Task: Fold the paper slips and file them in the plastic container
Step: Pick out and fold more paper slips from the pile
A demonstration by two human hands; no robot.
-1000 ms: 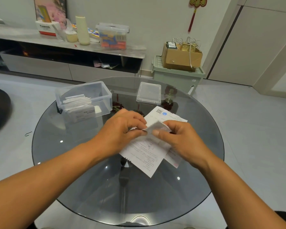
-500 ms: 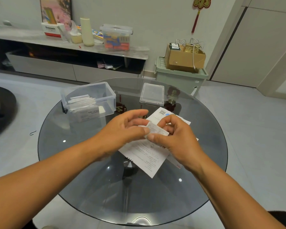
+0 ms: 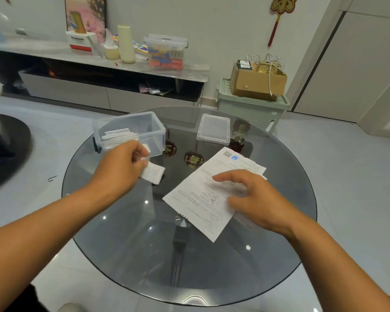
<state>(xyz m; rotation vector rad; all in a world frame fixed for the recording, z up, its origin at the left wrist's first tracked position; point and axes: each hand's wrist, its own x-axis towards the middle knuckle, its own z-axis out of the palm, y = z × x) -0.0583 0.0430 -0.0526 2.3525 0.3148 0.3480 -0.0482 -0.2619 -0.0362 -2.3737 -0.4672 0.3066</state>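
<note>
My left hand [image 3: 119, 163] pinches a small folded white paper slip [image 3: 153, 174] just in front of the clear plastic container [image 3: 154, 129] at the table's far left. Several folded slips [image 3: 118, 134] stand inside the container. My right hand [image 3: 248, 194] hovers with relaxed fingers over the unfolded printed paper slips [image 3: 203, 199] lying in the middle of the table; whether it touches them I cannot tell.
The round dark glass table [image 3: 144, 255] carries the container's clear lid [image 3: 213, 129] at the back. Beyond it stand a green storage bin [image 3: 250, 109] with a cardboard box [image 3: 257, 81] on top and a low grey cabinet [image 3: 88, 91].
My left hand has carried the folded slip left, away from the right hand and toward the container. The right hand let go of it and now hovers over the flat papers.
</note>
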